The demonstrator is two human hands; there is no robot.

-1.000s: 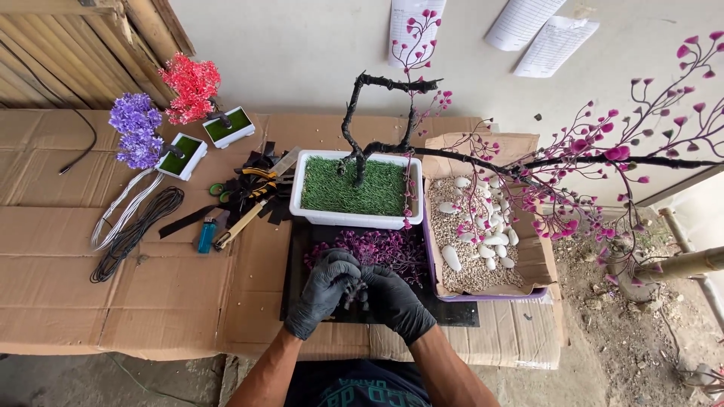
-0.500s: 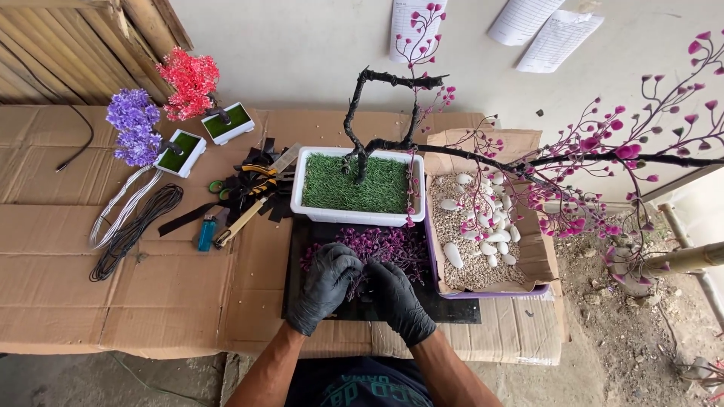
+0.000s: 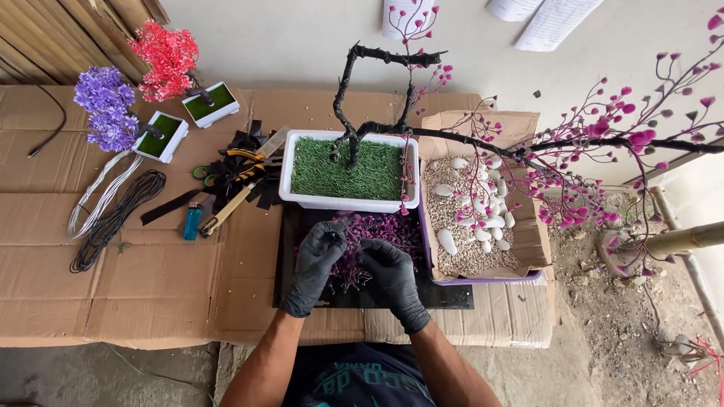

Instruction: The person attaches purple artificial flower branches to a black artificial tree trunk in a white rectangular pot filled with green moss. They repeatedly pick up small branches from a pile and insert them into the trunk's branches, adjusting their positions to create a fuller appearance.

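Both my hands wear black gloves and meet over a pile of small purple artificial sprigs (image 3: 392, 230) lying on a black tray (image 3: 445, 295). My left hand (image 3: 315, 264) pinches a purple sprig (image 3: 348, 223) from the pile, fingers curled. My right hand (image 3: 392, 279) is closed on the same bunch just beside it. Behind the pile stands a white rectangular pot (image 3: 348, 202) filled with green fake grass, from which a black wire trunk (image 3: 347, 102) rises and a long branch with pink blossoms (image 3: 596, 143) stretches right.
A cardboard box of gravel and white pebbles (image 3: 471, 218) sits right of the tray. Left on the cardboard table lie pliers (image 3: 243, 155), a blue lighter (image 3: 192, 221), wire coils (image 3: 113, 215), black strips, and two small potted trees, purple (image 3: 105, 113) and red (image 3: 167, 56).
My hands stay over the purple pile with small finger movements; the left hand has lifted a sprig slightly. The view has shifted a little.
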